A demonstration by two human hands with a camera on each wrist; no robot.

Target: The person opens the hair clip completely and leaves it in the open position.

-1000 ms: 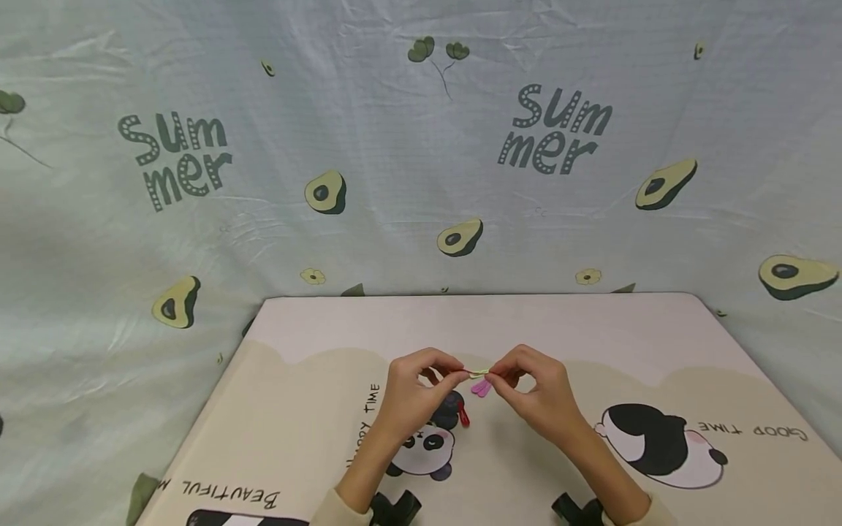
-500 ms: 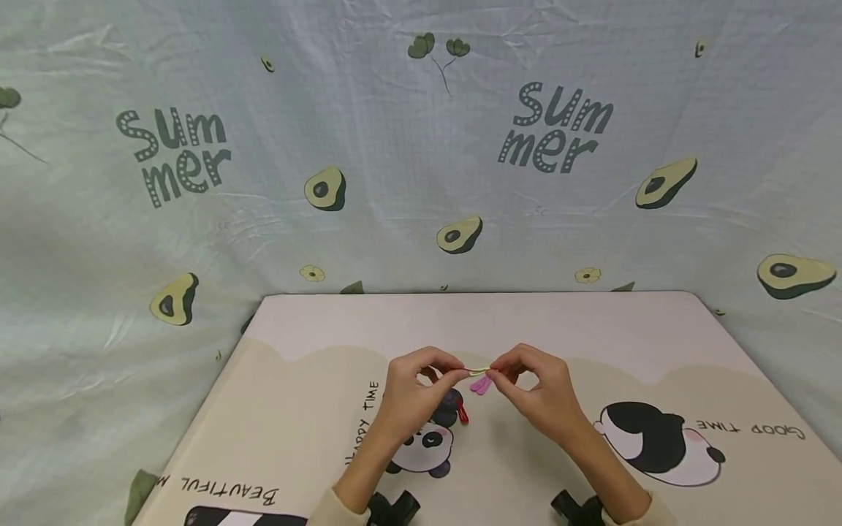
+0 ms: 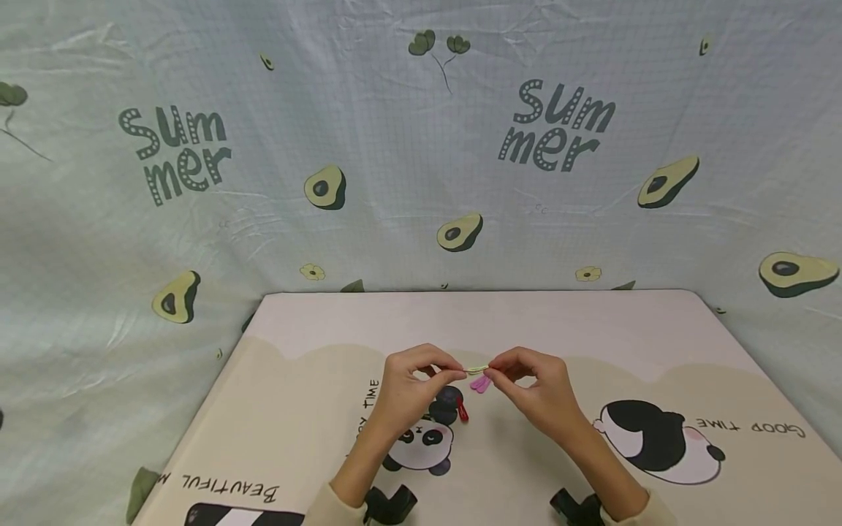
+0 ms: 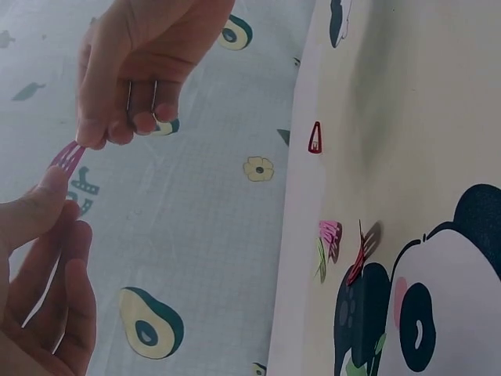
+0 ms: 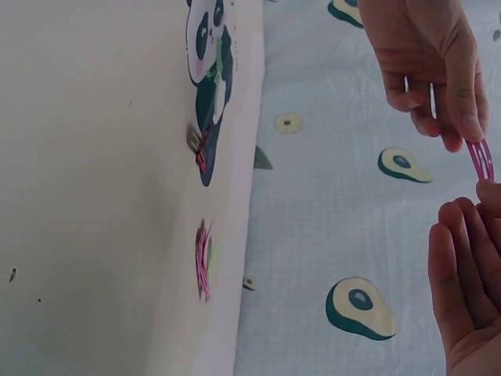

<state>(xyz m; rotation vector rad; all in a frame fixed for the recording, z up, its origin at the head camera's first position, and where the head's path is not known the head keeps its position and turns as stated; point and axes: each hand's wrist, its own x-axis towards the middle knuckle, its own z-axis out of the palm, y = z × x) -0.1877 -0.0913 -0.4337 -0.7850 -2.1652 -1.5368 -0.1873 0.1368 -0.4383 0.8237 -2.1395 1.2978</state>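
Observation:
My left hand and right hand are raised over the table, fingertips facing each other. Between them they hold a small pink snap hair clip, one end pinched between thumb and finger of each hand. The right wrist view shows the same pink clip with its slotted middle. Beyond the hands, a pile of pink hair clips lies beside green hair clips. Red hair clips lie close by on the printed panda. Another red hair clip lies apart in the left wrist view.
The table has a cream cover printed with pandas and lettering. Behind its far edge hangs a pale curtain with avocado and "summer" prints. Dark camera mounts show below the wrists.
Both hands keep their pinch on the pink hair clip and stay almost in place. The left hand has shifted very slightly to the left.

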